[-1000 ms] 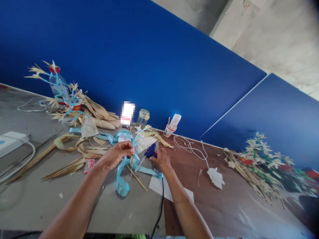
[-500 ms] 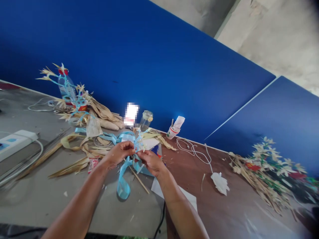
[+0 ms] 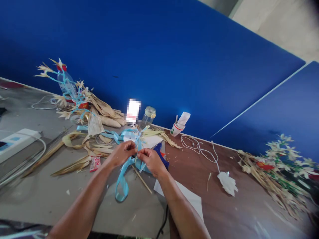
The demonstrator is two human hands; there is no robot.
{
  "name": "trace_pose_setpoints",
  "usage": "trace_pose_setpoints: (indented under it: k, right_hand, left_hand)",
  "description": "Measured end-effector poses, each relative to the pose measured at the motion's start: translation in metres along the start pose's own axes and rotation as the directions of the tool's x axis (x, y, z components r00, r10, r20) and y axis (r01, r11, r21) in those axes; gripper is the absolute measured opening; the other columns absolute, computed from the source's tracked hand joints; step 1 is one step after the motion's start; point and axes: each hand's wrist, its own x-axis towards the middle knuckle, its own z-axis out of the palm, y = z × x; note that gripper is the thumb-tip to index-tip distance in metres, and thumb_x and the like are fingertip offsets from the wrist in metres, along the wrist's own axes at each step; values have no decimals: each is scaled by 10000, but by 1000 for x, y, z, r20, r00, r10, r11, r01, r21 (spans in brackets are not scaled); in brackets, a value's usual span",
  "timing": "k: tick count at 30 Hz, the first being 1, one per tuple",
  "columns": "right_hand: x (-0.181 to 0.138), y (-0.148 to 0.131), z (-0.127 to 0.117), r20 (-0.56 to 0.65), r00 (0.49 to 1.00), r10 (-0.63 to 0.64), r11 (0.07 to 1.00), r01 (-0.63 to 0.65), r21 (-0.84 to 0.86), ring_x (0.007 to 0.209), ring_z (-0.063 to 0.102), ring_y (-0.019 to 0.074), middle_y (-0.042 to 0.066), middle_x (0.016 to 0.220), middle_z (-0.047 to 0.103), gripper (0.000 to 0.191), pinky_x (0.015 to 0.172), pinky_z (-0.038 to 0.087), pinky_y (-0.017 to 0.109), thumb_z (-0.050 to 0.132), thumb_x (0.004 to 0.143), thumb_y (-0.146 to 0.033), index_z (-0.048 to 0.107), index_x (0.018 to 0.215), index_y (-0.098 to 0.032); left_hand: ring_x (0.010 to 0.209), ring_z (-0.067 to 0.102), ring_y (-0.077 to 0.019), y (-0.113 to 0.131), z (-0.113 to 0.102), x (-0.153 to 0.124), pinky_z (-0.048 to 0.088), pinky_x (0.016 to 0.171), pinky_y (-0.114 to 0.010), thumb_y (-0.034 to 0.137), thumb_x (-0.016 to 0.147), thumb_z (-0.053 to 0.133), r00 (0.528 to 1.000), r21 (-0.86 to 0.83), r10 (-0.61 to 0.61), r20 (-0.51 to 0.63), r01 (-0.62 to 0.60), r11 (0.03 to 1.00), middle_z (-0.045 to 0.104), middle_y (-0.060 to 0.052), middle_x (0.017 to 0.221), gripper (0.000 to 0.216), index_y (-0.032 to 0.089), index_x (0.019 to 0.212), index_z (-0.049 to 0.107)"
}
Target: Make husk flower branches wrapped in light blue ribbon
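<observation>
My left hand (image 3: 124,153) and my right hand (image 3: 152,162) meet at the middle of the table, thumbs and fingertips pinched together. Between them runs a light blue ribbon (image 3: 121,187), partly wound about a small spray of pale flowers whose stem is mostly covered by my fingers. A long loop of it hangs below my left hand. Under my hands lies a thin wooden stick (image 3: 143,180). More ribbon trails left over the table, and a dark blue item (image 3: 160,155) sits behind my right hand.
Blue-stemmed husk flowers (image 3: 78,94) stand by a plastic bottle at the left, near dried corn husks (image 3: 106,111). A power strip (image 3: 18,142) lies closer. Behind are a glass jar (image 3: 148,117), a paper cup (image 3: 176,128) and a white cable (image 3: 199,151); white flowers (image 3: 286,152) are at right.
The view has shifted slightly, so most things appear a little farther right. Both hands stay pinched together at the ribbon, and its hanging loop has swung slightly left.
</observation>
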Motion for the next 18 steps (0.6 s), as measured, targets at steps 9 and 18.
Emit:
trace_pose_setpoints:
  k: [9, 18]
  right_hand:
    - [-8, -9, 4, -36, 974, -223, 886, 187, -424, 639, 497, 119, -11, 665, 606, 153, 611, 369, 217, 546, 734, -286, 634, 701, -165]
    - [-7, -10, 5, -102, 972, -213, 825, 122, -552, 693, 557, 138, 3, 672, 647, 105, 656, 392, 229, 565, 723, -220, 645, 667, -181]
  left_hand:
    - [505, 413, -84, 5, 1, -1, 317, 512, -213, 391, 607, 665, 992, -297, -103, 69, 119, 947, 470, 57, 532, 297, 167, 616, 470]
    - [494, 359, -69, -13, 11, 7, 278, 490, -204, 304, 666, 606, 998, -205, -45, -42, 36, 978, 384, 82, 519, 231, 174, 601, 427]
